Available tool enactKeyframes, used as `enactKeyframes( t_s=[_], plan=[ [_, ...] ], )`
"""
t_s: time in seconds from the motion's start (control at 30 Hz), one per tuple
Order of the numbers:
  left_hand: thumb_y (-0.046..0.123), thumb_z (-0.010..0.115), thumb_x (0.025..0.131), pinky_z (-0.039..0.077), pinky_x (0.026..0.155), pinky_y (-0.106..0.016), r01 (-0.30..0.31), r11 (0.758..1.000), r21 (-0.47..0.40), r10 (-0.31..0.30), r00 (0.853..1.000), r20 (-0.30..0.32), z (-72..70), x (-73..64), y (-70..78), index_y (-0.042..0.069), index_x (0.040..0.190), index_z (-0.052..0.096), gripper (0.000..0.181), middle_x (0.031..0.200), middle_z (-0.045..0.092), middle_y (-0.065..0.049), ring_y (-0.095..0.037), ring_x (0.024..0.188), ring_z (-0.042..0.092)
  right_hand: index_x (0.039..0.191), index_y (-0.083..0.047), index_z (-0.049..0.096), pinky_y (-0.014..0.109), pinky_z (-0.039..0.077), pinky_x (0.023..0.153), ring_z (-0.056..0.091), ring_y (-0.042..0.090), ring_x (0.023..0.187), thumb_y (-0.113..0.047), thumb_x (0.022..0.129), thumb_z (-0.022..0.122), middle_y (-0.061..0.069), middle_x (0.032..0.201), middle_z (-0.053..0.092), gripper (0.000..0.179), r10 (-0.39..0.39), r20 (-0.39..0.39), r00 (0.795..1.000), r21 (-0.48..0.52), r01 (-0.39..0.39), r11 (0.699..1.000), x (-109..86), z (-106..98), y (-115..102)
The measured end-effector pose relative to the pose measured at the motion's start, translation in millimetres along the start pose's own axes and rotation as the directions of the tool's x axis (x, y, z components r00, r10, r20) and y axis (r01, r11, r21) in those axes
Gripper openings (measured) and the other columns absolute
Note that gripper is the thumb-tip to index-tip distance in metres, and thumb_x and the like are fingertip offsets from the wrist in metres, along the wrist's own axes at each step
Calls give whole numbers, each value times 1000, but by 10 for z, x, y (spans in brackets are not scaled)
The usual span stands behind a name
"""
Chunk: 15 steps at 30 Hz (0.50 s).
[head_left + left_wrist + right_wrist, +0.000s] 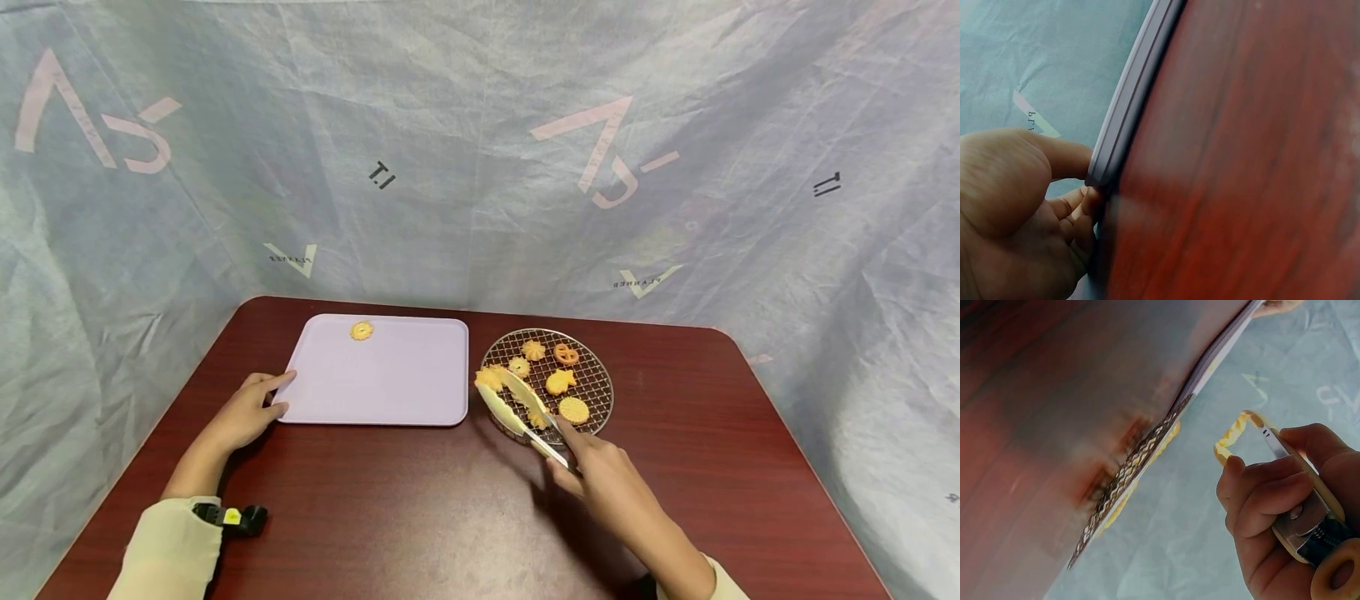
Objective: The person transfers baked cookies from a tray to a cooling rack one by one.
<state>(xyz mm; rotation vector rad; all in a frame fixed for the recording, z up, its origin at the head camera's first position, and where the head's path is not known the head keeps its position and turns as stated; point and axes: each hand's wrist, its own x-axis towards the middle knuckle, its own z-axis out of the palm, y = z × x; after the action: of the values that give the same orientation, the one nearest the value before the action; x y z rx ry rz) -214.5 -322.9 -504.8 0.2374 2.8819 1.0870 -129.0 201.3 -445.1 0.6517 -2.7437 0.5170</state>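
My left hand (250, 410) holds the left edge of a pale lilac tray (375, 383), thumb near its front corner. In the left wrist view, thumb and fingers meet that rim (1105, 156). One flower-shaped cookie (362, 331) lies at the tray's back. My right hand (603, 475) grips metal tongs with cream tips (501, 408). A scalloped yellow cookie (1230, 439) sits between the tips, raised above a round wire rack (600, 392). On the rack lie several cookies, among them a pretzel (566, 354), a fish shape (560, 382) and a round one (573, 409). The tongs partly hide others.
Tray and rack stand side by side on a dark red wooden table (420, 508). A grey printed cloth (465, 167) hangs behind and along both sides. On the left wrist is a black strap (228, 517) with a small device.
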Motion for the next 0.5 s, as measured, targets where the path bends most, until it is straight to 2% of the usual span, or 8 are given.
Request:
enactKeyframes(
  t_s=[0.3, 0.5],
  plan=[
    [-3, 60, 97, 40, 85, -49, 2, 1000, -6, -2, 1000, 1, -2, -1, 3, -13, 150, 40, 57, 122, 42, -33, -39, 102, 44, 136, 2, 63, 31, 49, 56, 52, 8, 64, -15, 86, 81, 3, 79, 65, 55, 6, -43, 999, -34, -7, 999, -109, -87, 139],
    [-3, 60, 96, 41, 86, -50, 0, 1000, -2, 0, 1000, -2, 3, 1, 8, -13, 149, 41, 57, 123, 43, -34, -39, 103, 45, 138, 1, 62, 36, 52, 59, 58, 11, 68, -15, 87, 80, 6, 85, 69, 56, 22, -62, 998, -46, -25, 999, -180, -146, 243]
  ],
)
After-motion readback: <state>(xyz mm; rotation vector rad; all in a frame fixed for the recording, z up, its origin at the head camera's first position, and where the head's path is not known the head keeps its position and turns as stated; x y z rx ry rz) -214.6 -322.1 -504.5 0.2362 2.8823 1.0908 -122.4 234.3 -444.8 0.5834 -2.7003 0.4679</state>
